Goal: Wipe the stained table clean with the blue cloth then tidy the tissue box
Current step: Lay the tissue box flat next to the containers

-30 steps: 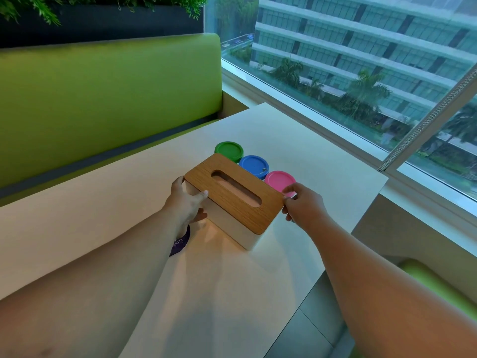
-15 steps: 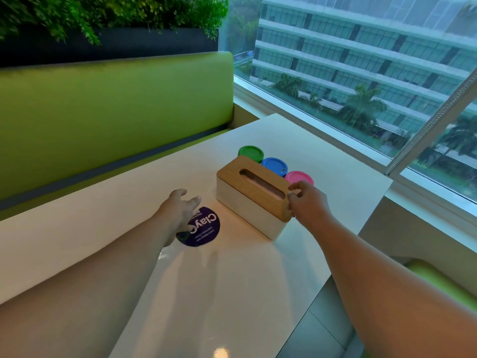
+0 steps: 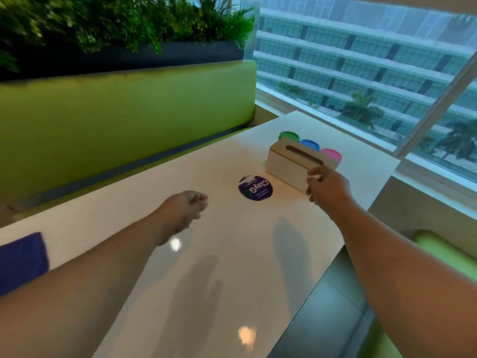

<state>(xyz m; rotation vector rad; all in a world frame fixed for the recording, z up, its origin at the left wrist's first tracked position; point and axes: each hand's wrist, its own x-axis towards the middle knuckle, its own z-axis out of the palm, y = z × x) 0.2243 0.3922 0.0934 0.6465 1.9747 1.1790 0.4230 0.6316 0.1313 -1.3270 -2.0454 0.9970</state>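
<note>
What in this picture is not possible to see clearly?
Head view only.
Cut by left edge: dark blue cloth.
Too small: print on round purple sticker.
Behind white tissue box with wooden lid: bodies of three colour-lidded tubs.
Behind right hand: box's near corner; contact unclear.

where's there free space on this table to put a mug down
Widest bare patch: the near table between the two forearms, this side of the purple sticker. Also the strip along the green bench, between the blue cloth and the tissue box. Crowded: three tubs right behind the box, the right hand at its near end.
</note>
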